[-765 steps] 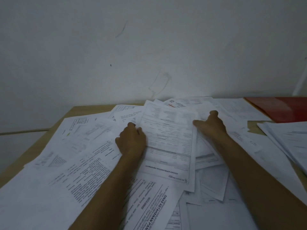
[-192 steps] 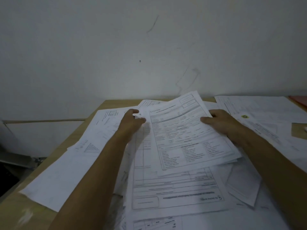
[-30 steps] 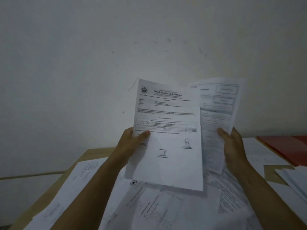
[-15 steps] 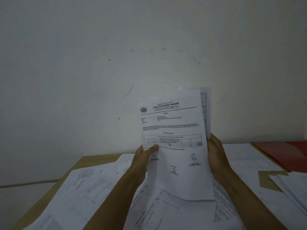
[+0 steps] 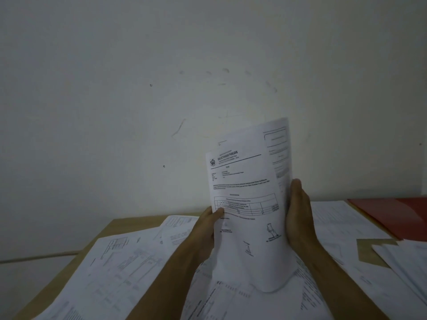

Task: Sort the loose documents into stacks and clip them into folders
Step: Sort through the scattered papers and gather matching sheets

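Fingers point(image 5: 209, 224) of the left hand point(image 5: 203, 229) curled behind the held sheets point(image 5: 248, 204), thumb pinching the front page at its left edge beside the printed table. Best to square both pages now: tap the bottom edges level against the pile below, keep the pinch light so the letterhead page does not crease, and slide the rear form sheet point(image 5: 278, 146) flush behind it (it stands offset, top right corner proud). On the right edge, right hand point(image 5: 298, 218) cupped along the sheets with fingers pressed together, apparently gripping from behind, fingertips hidden. Held upright and bowed, clear of the table, above the middle of the loose documents point(image 5: 129, 262), which lie spread and overlapping. Likely early in the sorting, judging from the scatter. Wooden table point(image 5: 120, 225) showing bare only at the far left corner and in a small patch at right. Red folder point(image 5: 392, 215) flat at the far right edge, near more stacked papers point(image 5: 406, 257). Behind, a plain scuffed white wall point(image 5: 161, 88), dim light.
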